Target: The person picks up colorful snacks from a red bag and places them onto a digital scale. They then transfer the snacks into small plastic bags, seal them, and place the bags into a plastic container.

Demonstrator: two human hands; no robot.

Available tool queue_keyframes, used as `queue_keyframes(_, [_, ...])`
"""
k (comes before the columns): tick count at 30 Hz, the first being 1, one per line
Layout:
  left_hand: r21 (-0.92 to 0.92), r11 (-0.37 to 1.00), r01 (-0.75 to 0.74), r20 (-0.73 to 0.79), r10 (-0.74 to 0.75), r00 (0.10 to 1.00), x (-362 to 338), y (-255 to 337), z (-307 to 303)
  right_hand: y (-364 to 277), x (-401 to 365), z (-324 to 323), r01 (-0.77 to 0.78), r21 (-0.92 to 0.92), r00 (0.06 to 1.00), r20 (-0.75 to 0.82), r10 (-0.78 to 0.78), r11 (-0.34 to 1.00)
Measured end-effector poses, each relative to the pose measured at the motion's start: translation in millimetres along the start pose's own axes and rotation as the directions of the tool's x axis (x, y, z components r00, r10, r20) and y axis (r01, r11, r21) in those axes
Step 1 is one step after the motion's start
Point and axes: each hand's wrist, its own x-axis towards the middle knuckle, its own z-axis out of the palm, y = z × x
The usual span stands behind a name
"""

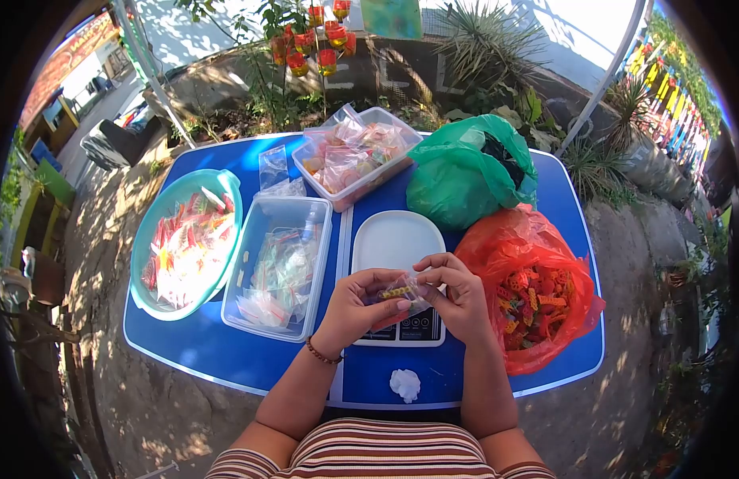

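Both hands hold a small clear plastic bag (399,289) with yellowish and dark pieces inside, just above the white kitchen scale (398,237). My left hand (363,302) grips the bag's side, thumb across its front. The fingers of my right hand (457,297) pinch the bag's other end. Part of the scale's dark button panel (417,326) shows beneath the hands. To the right, a red plastic bag (573,307) stands open, with orange, red and yellow textured pieces (533,303) inside.
A teal basin (138,263) of filled packets and a clear box (321,279) of small plastic bags stand at left. Behind are another box (341,195) of packets and a green bag (457,184). Crumpled white tissue (405,385) lies near the blue table's (361,395) front edge.
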Motion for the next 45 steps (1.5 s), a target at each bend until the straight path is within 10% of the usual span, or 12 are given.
queue_keyframes(15, [-0.103,0.979,-0.173,-0.129,0.159,0.979,-1.1,-2.8,8.8,-10.1,4.0,21.0,0.263,-0.131,0.950,-0.139,-0.280,0.956])
queue_keyframes(19, [-0.167,0.972,-0.165,-0.185,0.134,0.974,-3.4,3.4,9.6,0.5,-1.9,25.6,0.004,0.025,0.978,-0.207,0.002,1.000])
queue_keyframes(28, [0.414,0.839,-0.354,-0.161,0.450,0.878,-2.5,-6.5,5.6,-7.2,0.5,20.7,0.284,-0.261,0.928,-0.167,-0.333,0.923])
queue_keyframes(45, [0.723,0.503,-0.473,0.013,0.676,0.737,-2.5,1.4,13.7,-10.5,0.8,25.2,0.320,-0.421,0.910,-0.111,-0.399,0.849])
